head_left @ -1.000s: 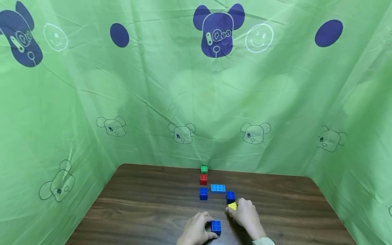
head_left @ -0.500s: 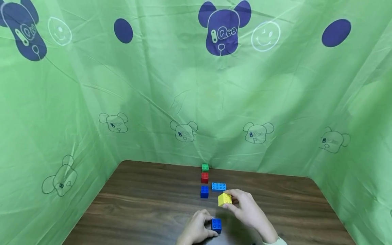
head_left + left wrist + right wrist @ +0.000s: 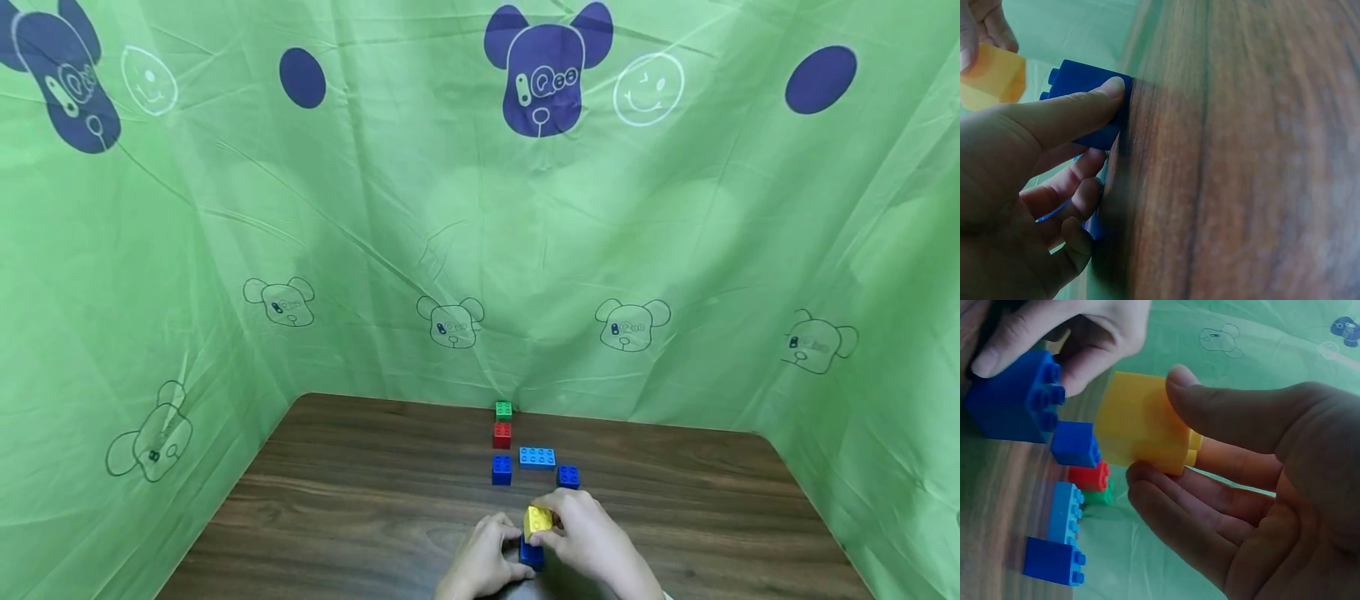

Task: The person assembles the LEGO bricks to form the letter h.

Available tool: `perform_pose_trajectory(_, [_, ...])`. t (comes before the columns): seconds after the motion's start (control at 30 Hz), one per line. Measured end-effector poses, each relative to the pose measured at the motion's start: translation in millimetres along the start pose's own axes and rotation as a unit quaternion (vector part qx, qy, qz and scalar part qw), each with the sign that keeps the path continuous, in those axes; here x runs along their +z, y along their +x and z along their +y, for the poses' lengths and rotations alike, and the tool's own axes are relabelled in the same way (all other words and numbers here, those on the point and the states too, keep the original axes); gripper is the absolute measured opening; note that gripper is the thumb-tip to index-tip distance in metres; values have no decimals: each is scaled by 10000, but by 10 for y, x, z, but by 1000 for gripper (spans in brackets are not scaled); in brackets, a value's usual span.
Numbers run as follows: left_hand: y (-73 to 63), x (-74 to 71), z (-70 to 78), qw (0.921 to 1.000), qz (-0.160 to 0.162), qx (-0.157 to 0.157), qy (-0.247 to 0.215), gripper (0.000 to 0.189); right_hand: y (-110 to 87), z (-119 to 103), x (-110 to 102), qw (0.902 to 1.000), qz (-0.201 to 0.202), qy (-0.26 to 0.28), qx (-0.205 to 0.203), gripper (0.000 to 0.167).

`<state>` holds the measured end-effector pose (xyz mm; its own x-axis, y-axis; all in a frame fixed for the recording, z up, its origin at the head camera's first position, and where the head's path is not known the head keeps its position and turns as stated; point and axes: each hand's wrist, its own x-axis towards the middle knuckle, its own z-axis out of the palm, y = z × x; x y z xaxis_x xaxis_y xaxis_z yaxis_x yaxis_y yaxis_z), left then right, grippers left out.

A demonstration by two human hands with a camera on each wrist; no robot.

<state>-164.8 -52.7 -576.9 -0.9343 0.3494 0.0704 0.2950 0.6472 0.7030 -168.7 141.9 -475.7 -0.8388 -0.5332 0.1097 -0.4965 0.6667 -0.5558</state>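
Near the table's front edge, my left hand point(image 3: 482, 557) pinches a dark blue brick point(image 3: 1094, 78) between thumb and fingers; the brick sits studs up on the table. My right hand point(image 3: 588, 533) holds a yellow brick point(image 3: 1141, 422) between thumb and fingertips. In the head view the yellow brick overlaps the top of the gripped blue brick. Both wrist views show a gap between the two bricks, so the yellow one hangs just above the blue studs.
Beyond the hands stand a blue brick point(image 3: 502, 470), a red brick point(image 3: 502, 435), a green brick point(image 3: 503, 410), a long light blue brick point(image 3: 537, 457) and another dark blue brick point(image 3: 568, 477). A green curtain point(image 3: 375, 250) hangs behind the wooden table point(image 3: 337, 500).
My right hand has lifted the yellow brick from beside the right-hand dark blue brick and carried it left and nearer, over the blue brick in my left hand. The left hand stays in place.
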Motion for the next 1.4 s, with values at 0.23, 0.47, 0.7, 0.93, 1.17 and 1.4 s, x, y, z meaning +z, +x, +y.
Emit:
perform_pose_trajectory(0.23, [-3, 8, -3, 9998, 95, 132, 80, 30, -3, 27, 98, 9993, -326, 102, 154, 33])
perform_pose_trajectory(0.47, [-4, 35, -18, 9994, 193, 255, 158, 26, 18, 50, 186, 9991, -390, 57, 125, 29])
perform_pose_trajectory(0.7, [5, 37, -19, 9996, 128, 233, -33, 23, 30, 36, 191, 9991, -379, -63, 194, 25])
perform_pose_trajectory(0.93, [-2, 33, -13, 9995, 129, 228, -158, 23, 39, 27, 182, 9985, -465, 5, 299, 26])
perform_pose_trajectory(1.17, [10, 27, -23, 9995, 94, 179, -250, 23, 33, 47, 175, 9991, -390, 42, 165, 24])
perform_pose_trajectory(1.4, [11, 18, -24, 9994, 44, 158, -303, 24, 32, 49, 180, 9990, -375, 30, 222, 26])
